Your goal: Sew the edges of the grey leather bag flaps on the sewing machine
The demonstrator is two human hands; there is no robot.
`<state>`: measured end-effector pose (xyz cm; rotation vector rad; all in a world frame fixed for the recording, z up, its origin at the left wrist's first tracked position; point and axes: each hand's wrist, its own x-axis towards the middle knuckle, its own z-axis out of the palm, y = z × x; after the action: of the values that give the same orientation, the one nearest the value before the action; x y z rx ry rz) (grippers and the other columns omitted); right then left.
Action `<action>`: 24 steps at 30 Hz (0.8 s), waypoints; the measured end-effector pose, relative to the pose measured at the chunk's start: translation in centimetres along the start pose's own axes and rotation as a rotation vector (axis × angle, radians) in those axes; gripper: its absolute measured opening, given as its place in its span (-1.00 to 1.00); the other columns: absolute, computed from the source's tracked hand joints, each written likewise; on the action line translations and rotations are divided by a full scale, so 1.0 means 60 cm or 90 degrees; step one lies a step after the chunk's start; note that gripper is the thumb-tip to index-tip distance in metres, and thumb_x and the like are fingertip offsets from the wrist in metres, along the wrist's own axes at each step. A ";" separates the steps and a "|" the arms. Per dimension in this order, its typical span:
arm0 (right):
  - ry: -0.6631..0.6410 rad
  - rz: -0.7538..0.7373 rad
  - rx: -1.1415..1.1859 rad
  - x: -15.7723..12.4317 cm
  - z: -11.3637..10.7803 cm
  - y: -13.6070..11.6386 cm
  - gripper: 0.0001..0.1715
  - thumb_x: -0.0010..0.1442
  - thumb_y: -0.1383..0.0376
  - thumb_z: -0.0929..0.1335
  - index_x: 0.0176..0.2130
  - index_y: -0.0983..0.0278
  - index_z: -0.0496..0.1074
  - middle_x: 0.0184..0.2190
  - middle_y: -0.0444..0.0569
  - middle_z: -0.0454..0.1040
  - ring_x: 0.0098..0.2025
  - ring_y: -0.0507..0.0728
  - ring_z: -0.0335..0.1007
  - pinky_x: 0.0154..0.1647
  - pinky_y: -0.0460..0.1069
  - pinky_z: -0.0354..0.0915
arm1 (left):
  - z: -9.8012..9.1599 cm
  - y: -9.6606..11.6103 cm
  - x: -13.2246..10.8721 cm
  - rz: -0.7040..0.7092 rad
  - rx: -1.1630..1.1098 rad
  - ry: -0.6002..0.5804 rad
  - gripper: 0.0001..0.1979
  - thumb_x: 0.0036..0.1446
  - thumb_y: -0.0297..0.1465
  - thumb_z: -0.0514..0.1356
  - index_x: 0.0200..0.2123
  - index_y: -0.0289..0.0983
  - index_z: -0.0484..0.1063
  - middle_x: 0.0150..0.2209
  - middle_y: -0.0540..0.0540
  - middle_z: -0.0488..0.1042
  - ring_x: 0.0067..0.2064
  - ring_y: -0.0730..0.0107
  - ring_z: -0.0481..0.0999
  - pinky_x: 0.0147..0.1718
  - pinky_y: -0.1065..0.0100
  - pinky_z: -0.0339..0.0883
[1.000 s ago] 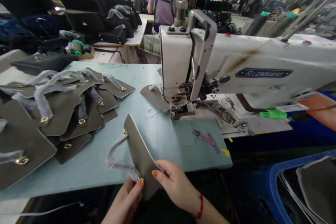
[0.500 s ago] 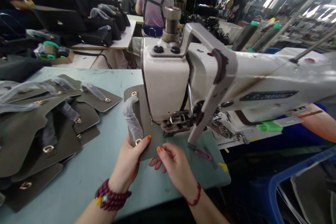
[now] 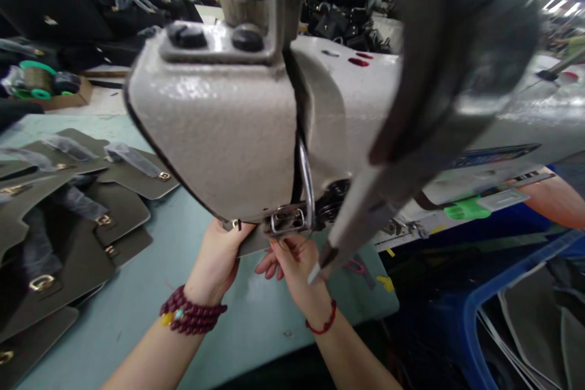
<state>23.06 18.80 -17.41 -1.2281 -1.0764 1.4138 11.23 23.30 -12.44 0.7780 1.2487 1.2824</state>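
From where I stand, the sewing machine takes up most of the view, its pale head leaning over the person's two hands. The left hand, a maroon beaded bracelet around its wrist, grips a grey-brown panel, thumb laid on top near the edge. The panel lies on the table with its far part hidden under the machine head; just a strip of it shows between the hands. A small metal buckle glints by the left thumb. The right hand, a red bracelet around its wrist, is at the panel's near edge, right below the machine; its lower fingers curl loosely, and I cannot tell whether thumb and forefinger pinch the panel or merely rest beside it. A thick metal bar slants down in front of that hand.

Over on the left of the table, a pile of similar panels overlaps untidily, each visible strap wrapped in cloudy plastic and ending in gold-coloured fittings. Pink snips lie partly hidden beyond the right hand, near a yellow scrap at the table's edge. To the right a blue bin holds more flat pieces. Behind the table, thread spools sit in a cardboard box.
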 end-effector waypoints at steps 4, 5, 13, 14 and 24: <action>0.003 -0.001 -0.012 -0.002 0.001 -0.007 -0.46 0.29 -0.01 0.25 -0.50 0.33 0.39 -0.58 0.02 0.55 -0.63 -0.02 0.36 -0.62 -0.18 0.14 | -0.003 0.002 -0.001 0.002 -0.002 -0.027 -0.72 -0.22 -0.34 0.41 -0.34 -0.23 0.53 -0.33 -0.07 0.60 -0.30 0.23 0.52 -0.32 0.36 0.43; -0.001 0.002 -0.013 -0.002 0.000 -0.009 -0.46 0.29 -0.01 0.25 -0.50 0.33 0.38 -0.58 0.02 0.55 -0.62 -0.02 0.35 -0.62 -0.18 0.14 | -0.007 0.001 -0.001 0.000 -0.001 -0.055 -0.70 -0.18 -0.34 0.41 -0.30 -0.24 0.53 -0.30 -0.07 0.60 -0.28 0.23 0.53 -0.29 0.36 0.43; -0.008 0.013 -0.002 -0.007 -0.002 -0.019 -0.61 0.25 0.08 0.28 -0.40 0.35 0.39 -0.53 0.00 0.56 -0.58 -0.01 0.39 -0.62 -0.19 0.18 | -0.068 -0.029 0.015 -0.180 0.049 -0.293 -0.71 -0.02 -0.32 0.40 -0.21 -0.28 0.51 -0.35 -0.04 0.54 -0.44 0.48 0.42 -0.56 0.52 0.29; -0.008 0.016 -0.002 -0.008 -0.003 -0.020 -0.61 0.25 0.08 0.29 -0.41 0.34 0.39 -0.54 -0.01 0.56 -0.58 -0.01 0.39 -0.62 -0.19 0.19 | -0.074 -0.030 0.019 -0.203 0.061 -0.308 -0.73 -0.02 -0.30 0.41 -0.26 -0.29 0.51 -0.40 -0.02 0.51 -0.48 0.52 0.38 -0.59 0.54 0.25; 0.006 0.026 0.004 -0.011 0.000 -0.023 -0.59 0.24 0.08 0.30 -0.43 0.36 0.41 -0.55 0.00 0.56 -0.59 -0.02 0.38 -0.61 -0.19 0.18 | -0.075 -0.008 0.029 -0.191 0.179 -0.394 -0.70 0.00 -0.20 0.37 -0.47 -0.33 0.48 -0.58 0.00 0.39 -0.60 0.60 0.19 -0.68 0.54 -0.01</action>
<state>23.26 18.41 -15.93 -1.2578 -1.0457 1.4389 6.80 23.94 -14.26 1.0443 0.9901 0.5582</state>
